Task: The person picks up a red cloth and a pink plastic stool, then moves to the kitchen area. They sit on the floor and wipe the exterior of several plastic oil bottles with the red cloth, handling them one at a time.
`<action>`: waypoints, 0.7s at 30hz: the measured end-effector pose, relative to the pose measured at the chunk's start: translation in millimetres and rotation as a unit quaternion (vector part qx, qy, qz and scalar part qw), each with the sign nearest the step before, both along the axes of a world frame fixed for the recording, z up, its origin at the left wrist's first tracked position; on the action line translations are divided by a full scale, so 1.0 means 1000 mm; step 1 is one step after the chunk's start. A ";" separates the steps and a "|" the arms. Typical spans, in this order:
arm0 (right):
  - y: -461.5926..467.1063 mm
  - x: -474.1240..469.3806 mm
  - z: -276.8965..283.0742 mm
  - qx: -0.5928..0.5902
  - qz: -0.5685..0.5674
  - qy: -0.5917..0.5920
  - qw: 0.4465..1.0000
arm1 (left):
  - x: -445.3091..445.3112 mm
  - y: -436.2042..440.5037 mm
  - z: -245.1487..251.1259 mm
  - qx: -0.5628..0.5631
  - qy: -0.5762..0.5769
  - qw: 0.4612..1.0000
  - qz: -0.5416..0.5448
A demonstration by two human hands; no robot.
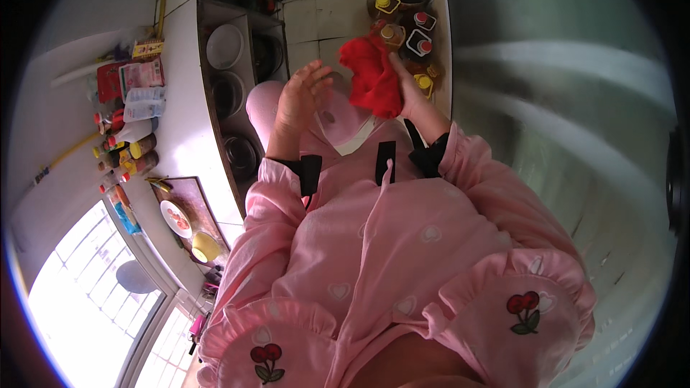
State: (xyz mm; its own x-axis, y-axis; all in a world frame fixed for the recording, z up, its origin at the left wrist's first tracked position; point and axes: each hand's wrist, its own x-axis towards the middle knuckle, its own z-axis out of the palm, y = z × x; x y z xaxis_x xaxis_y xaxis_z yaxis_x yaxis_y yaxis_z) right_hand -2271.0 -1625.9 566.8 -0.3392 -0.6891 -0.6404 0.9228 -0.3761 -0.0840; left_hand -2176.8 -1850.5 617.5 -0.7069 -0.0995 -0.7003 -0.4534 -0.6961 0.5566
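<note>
A bunched red cloth (372, 76) lies against the palm and fingers of my right hand (412, 89), in front of my knees. My fingers there are partly hidden behind the cloth. To the left of it, my left hand (304, 91) is raised with its fingers apart and slightly bent, holding nothing. A gap separates this hand from the cloth. Black bands circle both wrists near the pink sleeves.
Large oil bottles with red and yellow caps (388, 2) stand on the floor ahead, by the right wall. Open shelves with bowls and pots (225, 46) are at left, under a white counter (186, 81) holding condiment bottles and packets. A cutting board (191, 194) carries a plate and a yellow bowl.
</note>
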 end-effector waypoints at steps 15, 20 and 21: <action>0.025 -0.031 -0.051 0.073 -0.213 0.029 0.974 | -0.126 -0.060 -0.086 0.065 0.009 0.985 -0.157; -0.004 0.007 -0.060 0.119 -0.268 0.007 0.956 | -0.150 -0.095 -0.141 0.074 -0.072 0.971 -0.217; -0.008 0.013 -0.065 0.148 -0.273 -0.005 0.950 | -0.150 -0.101 -0.154 0.092 -0.074 0.968 -0.222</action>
